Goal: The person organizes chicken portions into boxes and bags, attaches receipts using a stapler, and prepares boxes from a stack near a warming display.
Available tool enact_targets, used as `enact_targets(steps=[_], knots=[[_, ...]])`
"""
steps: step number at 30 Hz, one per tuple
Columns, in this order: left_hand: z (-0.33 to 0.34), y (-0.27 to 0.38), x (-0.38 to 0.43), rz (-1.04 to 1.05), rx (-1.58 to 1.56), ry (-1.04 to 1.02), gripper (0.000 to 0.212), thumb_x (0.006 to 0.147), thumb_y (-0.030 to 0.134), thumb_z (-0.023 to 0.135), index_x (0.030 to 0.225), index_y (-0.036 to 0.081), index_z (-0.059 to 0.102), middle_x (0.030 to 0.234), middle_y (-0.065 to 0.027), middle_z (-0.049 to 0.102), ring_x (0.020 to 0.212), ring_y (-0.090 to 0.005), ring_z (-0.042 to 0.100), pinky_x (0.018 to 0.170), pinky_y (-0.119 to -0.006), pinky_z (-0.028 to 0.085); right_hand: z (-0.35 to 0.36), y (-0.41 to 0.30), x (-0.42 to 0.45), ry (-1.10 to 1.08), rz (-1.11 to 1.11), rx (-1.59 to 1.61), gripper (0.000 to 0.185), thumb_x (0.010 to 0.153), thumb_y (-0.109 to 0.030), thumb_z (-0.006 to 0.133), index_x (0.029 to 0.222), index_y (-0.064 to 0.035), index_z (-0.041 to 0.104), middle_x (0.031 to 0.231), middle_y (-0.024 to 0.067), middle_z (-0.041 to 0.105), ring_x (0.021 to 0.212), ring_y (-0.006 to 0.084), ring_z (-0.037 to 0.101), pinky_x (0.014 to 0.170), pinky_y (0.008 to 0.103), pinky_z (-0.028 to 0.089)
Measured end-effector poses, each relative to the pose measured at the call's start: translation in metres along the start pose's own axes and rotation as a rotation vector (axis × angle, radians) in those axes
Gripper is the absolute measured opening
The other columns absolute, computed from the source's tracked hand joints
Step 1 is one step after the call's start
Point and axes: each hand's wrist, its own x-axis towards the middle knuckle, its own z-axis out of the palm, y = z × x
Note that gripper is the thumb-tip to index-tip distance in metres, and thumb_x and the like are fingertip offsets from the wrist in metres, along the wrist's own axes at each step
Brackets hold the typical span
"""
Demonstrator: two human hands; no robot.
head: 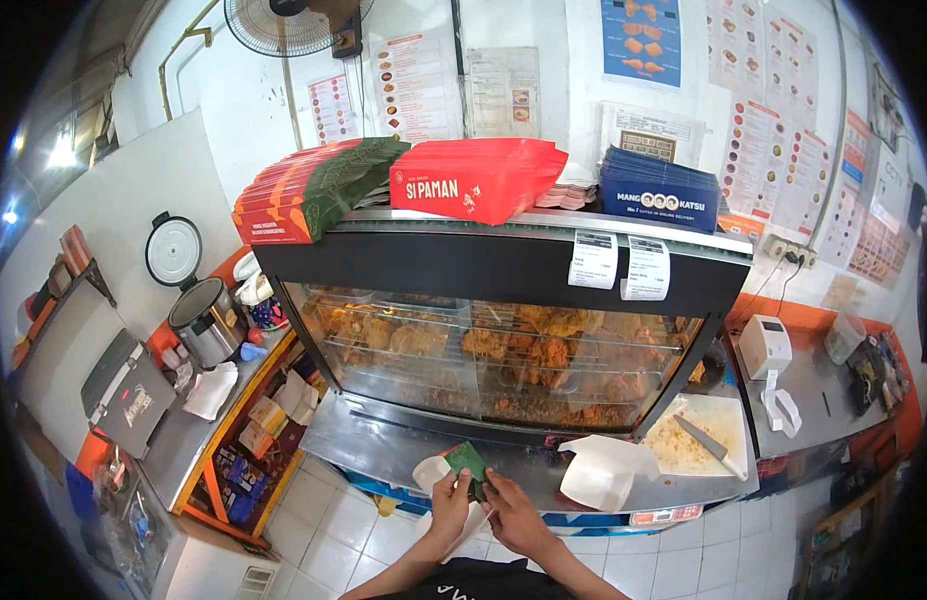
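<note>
Between my two hands is a folding paper food box (467, 459) with a green printed outside and a white inner flap, partly hidden by my fingers. My left hand (451, 504) pinches its left side with the thumb on top. Along the right side, the fingers of my right hand (514, 517) grip the green panel. The box is above the front edge of the steel counter (381, 442). Right of my hands, a white paper box (602, 476) stands unfolded at the top on that counter.
A glass warming cabinet (501, 360) with fried chicken rises behind the counter. Stacked flat boxes (471, 180) and two paper slips (617, 266) are on its top. A knife (711, 446) rests on a cutting board (666, 450) at right. At left are a rice cooker (208, 322) and a grey cooler box (126, 394).
</note>
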Motion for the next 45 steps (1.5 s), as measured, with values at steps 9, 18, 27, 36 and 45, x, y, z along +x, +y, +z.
enact_targets(steps=[9, 18, 27, 36, 45], knots=[[0.011, 0.007, 0.014, 0.376, 0.664, -0.452, 0.019, 0.103, 0.022, 0.063, 0.106, 0.003, 0.064, 0.077, -0.0172, 0.071, 0.071, -0.0316, 0.073, 0.061, -0.042, 0.054, 0.023, 0.046, -0.014, 0.29, 0.366, 0.298, 0.036, 0.078, -0.008, 0.086, 0.107, 0.0016, 0.067, 0.126, 0.0206, 0.065, 0.1, 0.031, 0.071, 0.086, 0.0403, 0.057], [-0.086, -0.05, 0.098, 0.813, 1.519, -1.042, 0.016, 0.089, 0.015, 0.057, 0.094, 0.014, 0.072, 0.092, -0.005, 0.066, 0.1, -0.0275, 0.063, 0.09, -0.046, 0.046, 0.041, 0.193, -0.187, 0.317, 0.77, 0.031, 0.01, 0.088, -0.011, 0.073, 0.089, -0.0024, 0.077, 0.083, 0.0126, 0.075, 0.073, 0.0222, 0.074, 0.069, 0.037, 0.058], [-0.069, -0.103, 0.156, 0.747, 1.372, -1.134, 0.042, 0.089, 0.003, 0.057, 0.13, 0.005, 0.066, 0.135, -0.0178, 0.06, 0.14, -0.0368, 0.047, 0.116, -0.044, 0.039, 0.018, 0.205, -0.217, 0.759, 1.263, 0.333, 0.051, 0.092, -0.019, 0.076, 0.131, 0.0022, 0.05, 0.12, 0.0157, 0.062, 0.08, 0.0222, 0.071, 0.063, 0.0337, 0.059], [0.145, 0.174, 0.102, 0.715, 0.862, -1.352, 0.034, 0.095, -0.003, 0.053, 0.123, 0.004, 0.07, 0.116, -0.0136, 0.072, 0.102, -0.0302, 0.072, 0.091, -0.041, 0.057, 0.056, 0.218, -0.242, 0.935, 1.033, 0.463, 0.075, 0.095, -0.016, 0.075, 0.156, -0.0029, 0.034, 0.153, 0.015, 0.044, 0.111, 0.0215, 0.062, 0.084, 0.0343, 0.057], [0.423, 0.386, 0.201, 1.549, 0.766, -0.849, 0.041, 0.109, 0.027, 0.049, 0.14, 0.003, 0.058, 0.132, -0.0202, 0.066, 0.127, -0.0318, 0.061, 0.11, -0.04, 0.046, 0.093, 0.181, -0.274, 0.76, 1.296, 0.654, 0.04, 0.104, -0.028, 0.064, 0.13, 0.0015, 0.057, 0.113, 0.0138, 0.067, 0.089, 0.0279, 0.076, 0.069, 0.0348, 0.059]])
